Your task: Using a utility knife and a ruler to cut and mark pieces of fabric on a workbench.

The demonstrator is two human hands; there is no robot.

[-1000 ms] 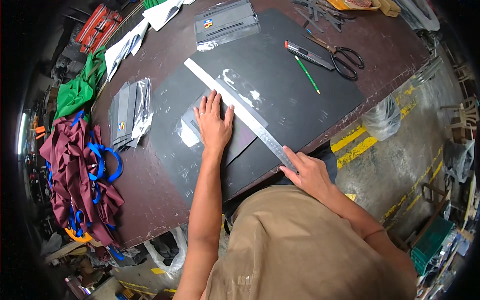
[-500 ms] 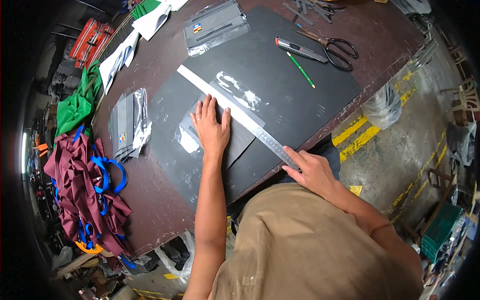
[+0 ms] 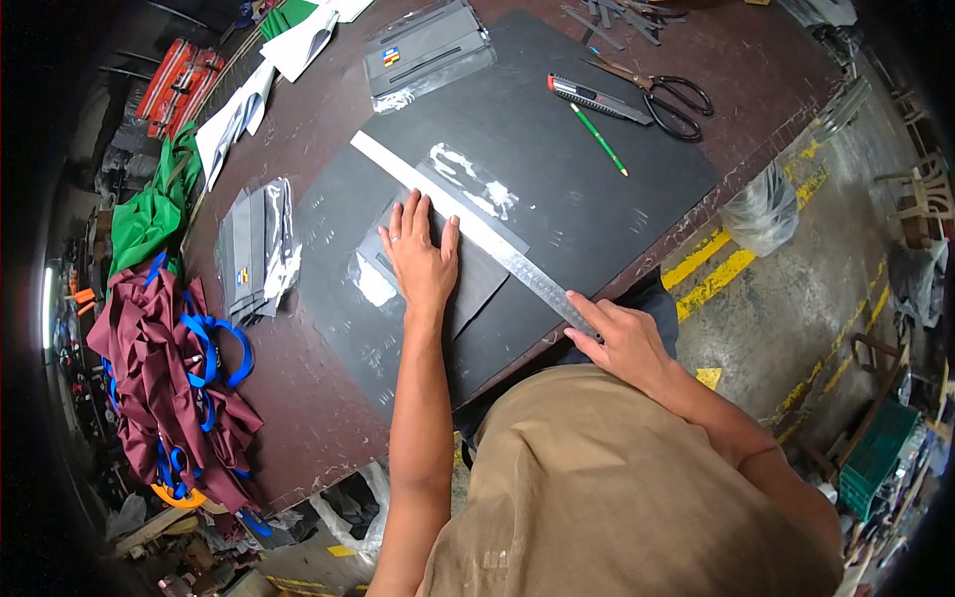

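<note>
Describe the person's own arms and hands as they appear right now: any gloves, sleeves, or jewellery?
Both arms are bare from the shoulder area down, with no sleeves over the forearms and no gloves. The left hand has a slim ring on one finger. The right hand shows no ring or watch that I can make out. The person wears a tan, short-sleeved top. No wristbands or markings are visible.

One metal ruler (image 3: 468, 227) is lying across one large black sheet (image 3: 557, 169) on the table (image 3: 328, 129). Two hands are resting on it: the left hand (image 3: 423, 261) and the right hand (image 3: 622, 343). Toward the far edge, one utility knife (image 3: 595, 99), one pair of scissors (image 3: 662, 98) and one green pencil (image 3: 598, 139) are lying.
</note>
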